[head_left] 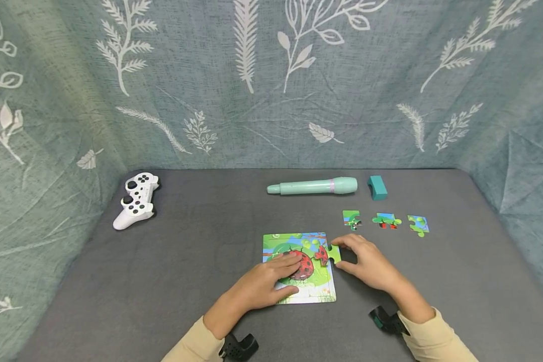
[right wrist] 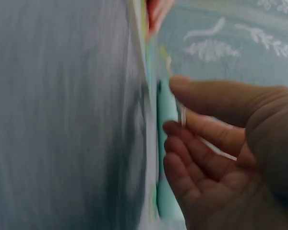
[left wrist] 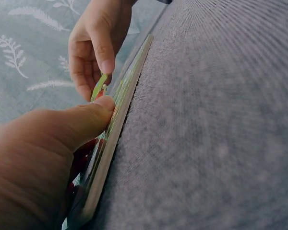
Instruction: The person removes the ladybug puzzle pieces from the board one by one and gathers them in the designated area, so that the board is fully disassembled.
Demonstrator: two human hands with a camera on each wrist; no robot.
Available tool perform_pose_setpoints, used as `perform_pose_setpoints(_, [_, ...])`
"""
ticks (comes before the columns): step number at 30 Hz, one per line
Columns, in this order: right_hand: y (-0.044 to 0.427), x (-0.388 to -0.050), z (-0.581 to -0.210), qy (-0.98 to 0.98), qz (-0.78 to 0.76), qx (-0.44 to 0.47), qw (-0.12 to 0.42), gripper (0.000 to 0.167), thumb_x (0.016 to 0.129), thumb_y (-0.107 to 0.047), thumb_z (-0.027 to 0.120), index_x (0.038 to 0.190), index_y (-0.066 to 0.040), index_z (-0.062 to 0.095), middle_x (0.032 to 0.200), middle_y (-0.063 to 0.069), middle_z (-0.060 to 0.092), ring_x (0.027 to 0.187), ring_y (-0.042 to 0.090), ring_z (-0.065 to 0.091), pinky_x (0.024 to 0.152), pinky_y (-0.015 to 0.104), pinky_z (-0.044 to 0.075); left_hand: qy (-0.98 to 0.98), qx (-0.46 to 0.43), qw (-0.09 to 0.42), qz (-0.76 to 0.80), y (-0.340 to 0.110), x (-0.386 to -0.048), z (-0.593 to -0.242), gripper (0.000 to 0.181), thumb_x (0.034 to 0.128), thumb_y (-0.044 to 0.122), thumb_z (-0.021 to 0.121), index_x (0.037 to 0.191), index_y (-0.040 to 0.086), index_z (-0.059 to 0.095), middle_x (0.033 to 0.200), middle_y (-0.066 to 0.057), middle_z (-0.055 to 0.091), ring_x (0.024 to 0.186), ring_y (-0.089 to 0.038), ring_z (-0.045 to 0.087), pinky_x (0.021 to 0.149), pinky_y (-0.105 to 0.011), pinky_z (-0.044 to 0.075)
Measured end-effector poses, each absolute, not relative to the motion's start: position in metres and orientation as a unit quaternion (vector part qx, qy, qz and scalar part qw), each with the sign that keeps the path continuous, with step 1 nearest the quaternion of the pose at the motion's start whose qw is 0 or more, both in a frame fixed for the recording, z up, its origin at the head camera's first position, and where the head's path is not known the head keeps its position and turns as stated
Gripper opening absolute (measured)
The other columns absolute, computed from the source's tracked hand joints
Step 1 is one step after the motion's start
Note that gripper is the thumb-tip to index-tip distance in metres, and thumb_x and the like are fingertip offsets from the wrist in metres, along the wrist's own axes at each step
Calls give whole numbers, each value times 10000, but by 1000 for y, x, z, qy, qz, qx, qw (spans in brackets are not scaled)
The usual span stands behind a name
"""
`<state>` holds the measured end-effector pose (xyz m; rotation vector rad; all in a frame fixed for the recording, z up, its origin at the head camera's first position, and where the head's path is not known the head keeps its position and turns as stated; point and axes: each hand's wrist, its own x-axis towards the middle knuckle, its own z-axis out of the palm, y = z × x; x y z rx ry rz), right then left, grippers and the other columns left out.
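Note:
A square ladybug jigsaw puzzle lies flat on the table. My left hand rests on it with the fingers stretched over the red ladybug, and its thumb lies near the front edge of the board. My right hand pinches a green and red puzzle piece between thumb and fingers. The piece is over the right edge of the puzzle, lifted off it in the left wrist view. In the right wrist view, the thumb and curled fingers partly hide the piece.
Three loose puzzle pieces lie in a row behind my right hand, one in the middle. Farther back are a mint-green marker-shaped stick and a teal block. A white game controller sits at the left.

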<state>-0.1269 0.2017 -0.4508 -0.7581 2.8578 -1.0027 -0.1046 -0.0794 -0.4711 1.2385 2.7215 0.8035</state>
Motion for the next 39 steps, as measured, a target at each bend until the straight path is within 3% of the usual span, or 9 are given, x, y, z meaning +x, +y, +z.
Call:
perform_pose_setpoints(10, [270,-133,-442,931,-304,-199,0,393,824,-136,738,1193,-75,617,1176,74,625,1039,276,610,864,430,518,879,400,20,259,-79,-105,-470,551,901,346,644,1353,54,528,1432,-40,485,1339,-189,439,1145,-333,352])
perform_pose_setpoints(17, [324,-128,-437,939,-322,-113,41,465,881,-200,685,1291,-35,542,1261,205,555,1143,408,532,913,518,474,880,399,19,258,-79,-106,-472,549,897,336,649,1355,58,528,1432,-34,485,1340,-184,437,1146,-333,349])
perform_pose_setpoints(19, [338,-126,-438,941,-322,-96,39,486,887,-215,680,1305,-19,527,1256,232,550,1138,400,530,892,446,504,879,400,14,259,-79,-106,-472,546,895,330,653,1352,57,532,1428,-36,491,1336,-183,442,1144,-333,352])
perform_pose_setpoints(22, [356,-123,-441,942,-324,-77,25,492,887,-231,681,1305,-20,527,1242,210,559,1093,108,558,802,229,525,877,402,9,264,-79,-107,-472,544,889,322,662,1346,52,538,1420,-41,500,1329,-185,452,1141,-336,357])
perform_pose_setpoints(24, [366,-121,-444,940,-332,-72,14,482,885,-235,684,1293,-25,536,1211,69,584,1024,-112,491,728,96,481,875,404,6,266,-78,-107,-472,543,887,320,665,1341,47,542,1417,-46,504,1325,-189,456,1139,-339,360])
perform_pose_setpoints(26, [373,-119,-448,934,-350,-72,7,474,883,-225,686,1284,-19,542,1170,-102,557,976,-244,390,724,34,454,875,404,8,267,-79,-106,-472,546,889,325,662,1341,45,541,1419,-48,501,1328,-191,453,1140,-341,358])
perform_pose_setpoints(30, [381,-117,-454,927,-367,-74,-3,470,875,-207,695,1267,7,548,1084,-352,421,968,-277,374,740,-2,432,875,403,14,269,-79,-106,-472,551,894,336,656,1345,44,535,1431,-48,487,1337,-194,440,1147,-342,348])
perform_pose_setpoints(39, [383,-117,-463,924,-369,-98,-16,417,867,-150,698,1222,31,573,1087,-328,424,991,-274,378,797,-46,369,876,403,6,264,-80,-105,-474,540,895,323,658,1346,51,537,1425,-53,495,1330,-210,451,1139,-358,362])
